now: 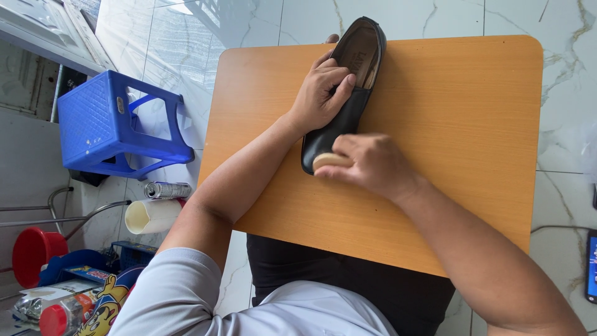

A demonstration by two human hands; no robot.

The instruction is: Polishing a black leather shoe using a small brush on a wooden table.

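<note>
A black leather slip-on shoe (348, 93) lies on the orange wooden desk (460, 124), heel at the far edge, toe pointing toward the person. The left hand (320, 93) grips the shoe's side at the opening — fingers curled over the rim. The right hand (370, 163) closes around a small rounded beige applicator (329, 161), which touches the shoe's toe. On the white marble floor (249, 18) beyond the desk's left edge stand a blue plastic stool (106, 121), a silver can (168, 190) and a cream-coloured cup (152, 216).
</note>
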